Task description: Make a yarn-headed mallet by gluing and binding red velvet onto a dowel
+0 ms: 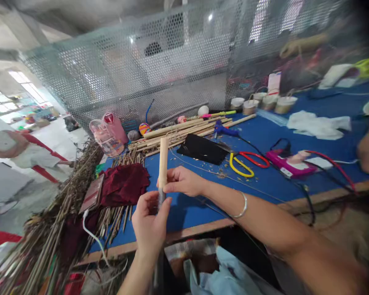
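Observation:
A pale wooden stick (163, 162) stands upright in front of me, above the near part of the blue table. Its lower end meets a grey rod-like piece (161, 197); whether it sits inside or against that piece I cannot tell. My left hand (150, 219) is closed around the grey piece, thumb up along it. From the right, my right hand (184, 181) pinches the stick just above the join, with a bracelet (243, 205) on that wrist. Further back lie several similar wooden sticks (184, 132) in a loose pile.
Thin dry twigs (55, 229) heap at the left beside a dark red cloth (124, 184) and a phone (92, 194). Scissors (241, 164), a black sheet (203, 149), a blue glue gun (226, 129) and a magenta device (290, 164) with cables lie right. Mesh panel (160, 65) stands behind.

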### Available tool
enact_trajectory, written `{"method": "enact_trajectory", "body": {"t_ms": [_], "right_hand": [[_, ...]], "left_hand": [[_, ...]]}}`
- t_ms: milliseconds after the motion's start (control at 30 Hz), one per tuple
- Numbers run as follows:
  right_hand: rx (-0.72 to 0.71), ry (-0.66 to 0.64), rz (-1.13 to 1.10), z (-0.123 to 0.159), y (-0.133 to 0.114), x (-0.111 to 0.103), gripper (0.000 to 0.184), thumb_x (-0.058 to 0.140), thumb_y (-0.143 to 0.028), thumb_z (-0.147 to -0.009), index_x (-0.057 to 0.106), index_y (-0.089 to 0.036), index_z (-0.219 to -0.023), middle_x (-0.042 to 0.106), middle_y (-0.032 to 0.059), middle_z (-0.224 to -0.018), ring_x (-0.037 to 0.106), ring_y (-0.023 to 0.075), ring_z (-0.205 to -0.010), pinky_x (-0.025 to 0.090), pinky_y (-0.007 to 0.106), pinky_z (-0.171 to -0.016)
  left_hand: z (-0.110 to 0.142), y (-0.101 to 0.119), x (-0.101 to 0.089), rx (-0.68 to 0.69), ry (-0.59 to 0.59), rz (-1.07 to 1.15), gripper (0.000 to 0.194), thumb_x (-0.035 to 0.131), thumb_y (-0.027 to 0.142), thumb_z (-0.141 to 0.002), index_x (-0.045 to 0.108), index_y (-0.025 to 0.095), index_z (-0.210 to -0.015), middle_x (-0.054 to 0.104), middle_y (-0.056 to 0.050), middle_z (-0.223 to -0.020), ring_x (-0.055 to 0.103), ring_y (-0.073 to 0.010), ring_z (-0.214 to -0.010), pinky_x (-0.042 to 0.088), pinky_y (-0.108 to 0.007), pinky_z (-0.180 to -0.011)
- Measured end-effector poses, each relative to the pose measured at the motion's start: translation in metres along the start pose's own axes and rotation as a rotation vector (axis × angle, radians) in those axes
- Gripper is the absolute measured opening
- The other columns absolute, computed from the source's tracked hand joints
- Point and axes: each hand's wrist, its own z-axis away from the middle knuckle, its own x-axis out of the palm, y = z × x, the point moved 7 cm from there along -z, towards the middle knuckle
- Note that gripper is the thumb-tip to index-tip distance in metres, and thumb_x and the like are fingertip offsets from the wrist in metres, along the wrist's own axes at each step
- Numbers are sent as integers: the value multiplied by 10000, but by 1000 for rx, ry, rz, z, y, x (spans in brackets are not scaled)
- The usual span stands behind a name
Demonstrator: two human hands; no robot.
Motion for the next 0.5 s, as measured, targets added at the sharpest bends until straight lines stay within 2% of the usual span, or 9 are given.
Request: {"method": "enact_trajectory", "body": {"t_ms": [100, 200, 267, 333, 433, 500], "right_hand": [[-4, -62, -34, 2, -3, 2, 403, 768, -402, -654, 648, -95, -886, 644, 12, -786, 563, 103, -711, 434, 253, -721], [-20, -81, -31, 3, -3, 3, 375, 761, -381, -674, 648, -94, -887, 652, 22, -812, 577, 110, -747, 438, 257, -756], [-35, -66, -21, 3, -2, 2, 350, 751, -383, -687, 637, -96, -854, 651, 23, -799, 579, 109, -736, 442, 256, -747], [-38, -40, -15, 2, 1, 1, 361, 742, -413, -691, 619, -103, -831, 643, 18, -769, 569, 106, -698, 448, 254, -709], [-30, -12, -16, 0, 5, -1, 401, 748, -448, -669, 609, -110, -834, 631, 14, -766, 564, 109, -695, 451, 259, -710], [-27, -11, -17, 0, 6, -1, 411, 752, -448, -663, 613, -108, -848, 630, 17, -787, 567, 112, -721, 449, 265, -738]], "left_hand": [[-5, -12, 12, -227, -249, 238, 315, 747, 375, -687, 582, 164, -854, 698, -12, -739, 644, -113, -592, 516, -222, -600], [-6, -18, 27, -394, -474, 438, 350, 751, 415, -669, 566, 148, -801, 679, -16, -679, 607, -102, -496, 485, -203, -495], [-6, -20, 32, -441, -544, 492, 384, 741, 455, -664, 560, 142, -791, 662, -18, -648, 576, -92, -453, 454, -189, -443], [-7, -20, 31, -401, -485, 432, 394, 729, 458, -677, 563, 153, -865, 668, -19, -695, 588, -99, -483, 466, -197, -459], [-10, -11, 12, -163, -190, 154, 419, 792, 342, -623, 573, 186, -945, 678, -10, -817, 638, -116, -650, 506, -209, -595], [-6, -4, 4, -58, -63, 44, 401, 807, 297, -600, 591, 181, -917, 682, -11, -815, 643, -123, -692, 510, -213, -646]]}}
